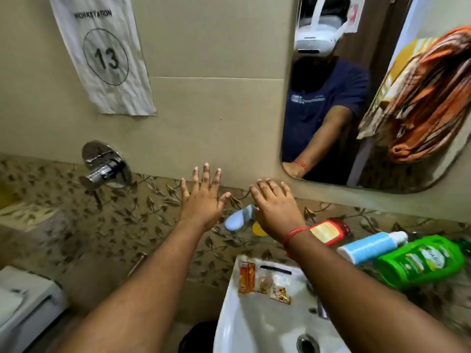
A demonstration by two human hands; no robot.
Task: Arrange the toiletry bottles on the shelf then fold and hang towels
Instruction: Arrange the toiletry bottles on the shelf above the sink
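Here, in the head view, both arms reach forward over a white washbasin (257,324) toward the tiled wall. The left hand (202,198) is spread wide, fingers straight and apart, holding nothing. The right hand (276,212), with a red thread (293,234) round its wrist, is also flat with fingers extended and empty. Between and just below the two hands lies a pale blue-and-white bottle (239,217) on its side, with a yellow cap (258,229) beside it, partly hidden by the right hand. To the right, on the ledge, three more bottles lie tipped over: a red bottle (331,231), a white tube with a blue label (372,247) and a green bottle (423,261). On the basin's rim sit a small orange box (246,277) and some sachets (276,286). An orange striped towel (428,98) hangs at the upper right, seen in the mirror (331,179). A chrome tap fitting (105,165) sits on the wall at left, below a paper sign (102,54) marked 13.
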